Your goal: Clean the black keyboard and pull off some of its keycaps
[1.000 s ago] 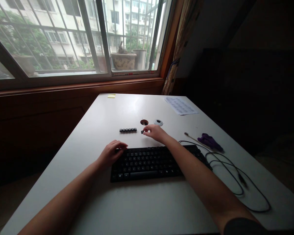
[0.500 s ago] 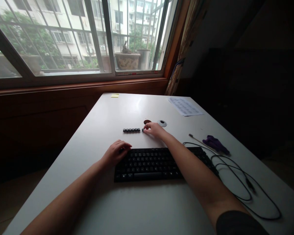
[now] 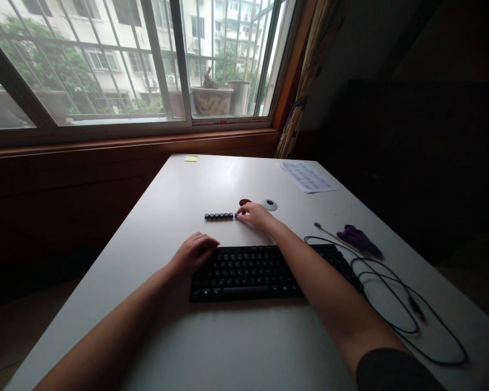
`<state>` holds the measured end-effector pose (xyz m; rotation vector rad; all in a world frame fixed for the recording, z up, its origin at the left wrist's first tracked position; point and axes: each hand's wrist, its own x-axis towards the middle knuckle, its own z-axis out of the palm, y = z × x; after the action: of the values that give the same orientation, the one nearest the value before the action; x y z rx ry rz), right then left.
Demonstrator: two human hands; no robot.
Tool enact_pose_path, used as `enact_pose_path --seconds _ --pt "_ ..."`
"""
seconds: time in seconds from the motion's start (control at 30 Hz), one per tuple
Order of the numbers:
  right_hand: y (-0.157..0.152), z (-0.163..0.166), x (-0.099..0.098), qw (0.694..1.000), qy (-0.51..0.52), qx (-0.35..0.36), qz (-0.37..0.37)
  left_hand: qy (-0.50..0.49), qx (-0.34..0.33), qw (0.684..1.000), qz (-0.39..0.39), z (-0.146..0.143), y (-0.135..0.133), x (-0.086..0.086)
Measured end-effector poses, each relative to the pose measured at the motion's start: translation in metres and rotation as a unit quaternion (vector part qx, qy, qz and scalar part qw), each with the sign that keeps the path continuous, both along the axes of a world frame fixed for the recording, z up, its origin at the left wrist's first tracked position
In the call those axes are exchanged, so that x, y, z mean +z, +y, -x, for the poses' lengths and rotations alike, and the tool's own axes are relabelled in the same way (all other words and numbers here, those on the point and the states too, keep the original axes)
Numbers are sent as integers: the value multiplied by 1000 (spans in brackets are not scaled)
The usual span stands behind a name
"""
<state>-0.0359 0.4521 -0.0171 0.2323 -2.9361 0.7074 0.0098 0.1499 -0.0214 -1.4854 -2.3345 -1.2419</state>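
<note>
A black keyboard (image 3: 244, 274) lies across the white table in front of me. My left hand (image 3: 195, 251) is curled over its upper left corner, with the thumb and fingers closed on the edge. Beyond the keyboard, several black keycaps (image 3: 219, 216) sit side by side in a straight row. At the right end of that row, my right hand (image 3: 252, 214) pinches one more small black keycap (image 3: 236, 215) between thumb and fingertips, a narrow gap away from the others. My right forearm crosses over the keyboard and hides part of its right side.
Behind my right hand are a brown round spot (image 3: 244, 202) and a grey cable grommet (image 3: 269, 205). To the right lie a purple cloth (image 3: 358, 240), a thin stick-like tool (image 3: 330, 234) and a looped black cable (image 3: 415, 331). Printed papers (image 3: 307, 177) and a yellow sticky note (image 3: 191, 158) lie farther back.
My right hand has shifted slightly left with its keycap, bringing it closer to the row's end. My left hand has stayed on the keyboard corner.
</note>
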Motion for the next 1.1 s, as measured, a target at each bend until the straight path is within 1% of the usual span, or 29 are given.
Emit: enact_pose_path --seconds 0.33,0.7,1.1 --pt "-2 1 0 1000 5 1 3 1 1 1000 1 1 1 -1" --pt "-4 0 0 1000 6 1 15 3 2 1000 0 -1 1 3" --pt "-3 1 -2 1000 8 4 21 6 -1 1000 2 -1 1 1"
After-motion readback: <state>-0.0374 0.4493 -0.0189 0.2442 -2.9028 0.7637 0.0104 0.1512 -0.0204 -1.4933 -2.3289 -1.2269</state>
